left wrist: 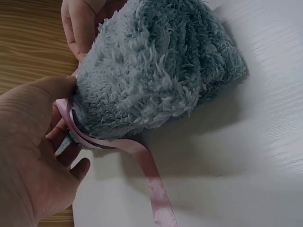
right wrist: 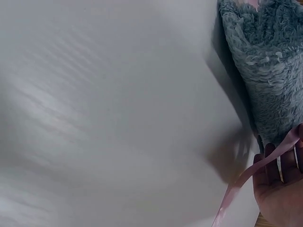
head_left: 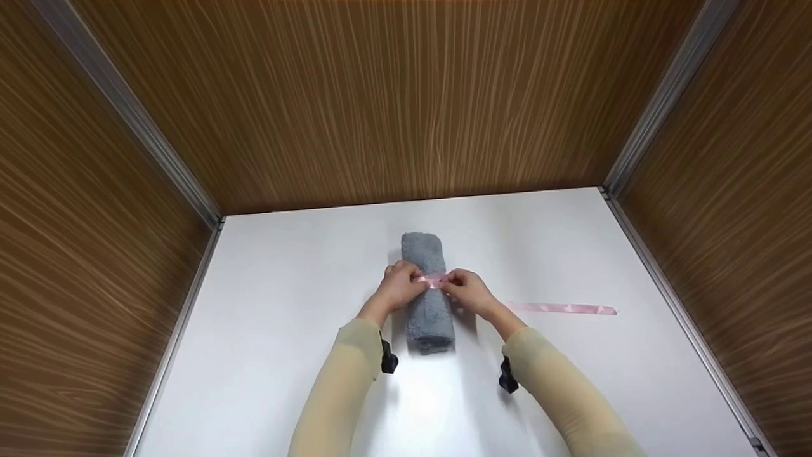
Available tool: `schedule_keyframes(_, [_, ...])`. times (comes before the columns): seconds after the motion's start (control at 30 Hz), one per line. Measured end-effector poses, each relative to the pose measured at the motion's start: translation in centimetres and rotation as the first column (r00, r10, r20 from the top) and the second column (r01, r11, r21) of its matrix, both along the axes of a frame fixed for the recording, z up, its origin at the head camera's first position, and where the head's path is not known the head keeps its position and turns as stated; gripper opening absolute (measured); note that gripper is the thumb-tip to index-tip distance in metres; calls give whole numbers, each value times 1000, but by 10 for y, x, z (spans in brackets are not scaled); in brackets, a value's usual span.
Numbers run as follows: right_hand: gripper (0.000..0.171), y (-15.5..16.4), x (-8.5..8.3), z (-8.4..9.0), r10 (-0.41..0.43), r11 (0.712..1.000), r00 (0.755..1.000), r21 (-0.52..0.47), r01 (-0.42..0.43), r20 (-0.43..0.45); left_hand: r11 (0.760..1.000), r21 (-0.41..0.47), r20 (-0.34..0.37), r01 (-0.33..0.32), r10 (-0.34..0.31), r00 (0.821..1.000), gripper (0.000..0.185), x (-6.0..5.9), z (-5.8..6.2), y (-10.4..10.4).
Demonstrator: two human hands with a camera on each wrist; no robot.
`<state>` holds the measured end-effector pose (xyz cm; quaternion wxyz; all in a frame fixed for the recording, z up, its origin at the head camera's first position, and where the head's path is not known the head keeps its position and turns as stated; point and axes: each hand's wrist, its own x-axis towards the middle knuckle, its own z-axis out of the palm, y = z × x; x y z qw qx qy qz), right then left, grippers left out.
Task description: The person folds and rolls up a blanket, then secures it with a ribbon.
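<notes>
A rolled grey fluffy towel (head_left: 430, 320) lies lengthwise on the white table. Across its middle passes a pink satin ribbon (head_left: 434, 280), whose loose end stretches over the table to the right. From the left side, my left hand (head_left: 399, 285) pinches the ribbon against the roll. My right hand (head_left: 468, 291) pinches it at the roll's right side. In the left wrist view, the left thumb presses by the towel (left wrist: 137, 80) and a ribbon length (left wrist: 152, 179) hangs below. The right wrist view has the ribbon (right wrist: 246, 175) running across the right fingers; the pinching fingertips are cut off there.
The white tabletop (head_left: 285, 304) surrounds the towel. Brown wood-grain panels (head_left: 406, 95) rise at the back and both sides, with grey metal strips along the corners and table edges. Each wrist carries a small black device (head_left: 388, 357).
</notes>
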<state>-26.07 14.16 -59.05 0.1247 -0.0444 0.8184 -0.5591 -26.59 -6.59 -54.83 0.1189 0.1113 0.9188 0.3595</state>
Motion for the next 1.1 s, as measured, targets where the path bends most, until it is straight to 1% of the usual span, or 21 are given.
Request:
schedule_keyframes(0.2, [11,0,-1,3,6,1000,1000,31,-5,-30,999,-14,-15,-42,42,999,18,-2,-1,3])
schedule_keyframes(0.3, [16,0,-2,6,10,999,996,54,-5,-84,998,-26,-30,-59,58,998,19,-2,-2,6])
schedule_keyframes(0.37, [24,0,-4,7,18,997,991,78,-7,-133,997,-31,-45,-64,62,997,19,-2,-2,7])
schedule_keyframes(0.47, [31,-1,-7,9,55,992,980,118,-32,-193,996,-39,-66,-75,72,995,18,-2,-1,8])
schedule_keyframes(0.53, [29,-2,-9,9,76,990,975,136,-48,-210,995,-46,-81,-83,80,994,17,-2,-1,9])
schedule_keyframes(0.6, [20,-3,-12,10,90,987,973,149,-59,-212,994,-55,-91,-93,87,992,16,-2,-1,10])
schedule_keyframes(0.73, [8,-6,-14,13,86,986,974,161,-53,-209,992,-68,-110,-110,102,989,15,-3,-3,12])
schedule_keyframes(0.8, [8,-7,-15,14,87,985,973,164,-52,-212,991,-72,-120,-117,107,987,16,-3,-4,12])
schedule_keyframes(0.93, [15,-10,-15,14,97,983,963,177,-53,-251,991,-67,-141,-120,109,984,16,-3,-5,13])
schedule_keyframes(1.0, [14,-11,-15,15,85,982,960,183,-36,-266,991,-63,-148,-122,111,983,16,-3,-5,13])
schedule_keyframes(1.1, [6,-12,-13,15,50,983,961,182,1,-273,989,-69,-144,-133,122,982,16,-2,-5,14])
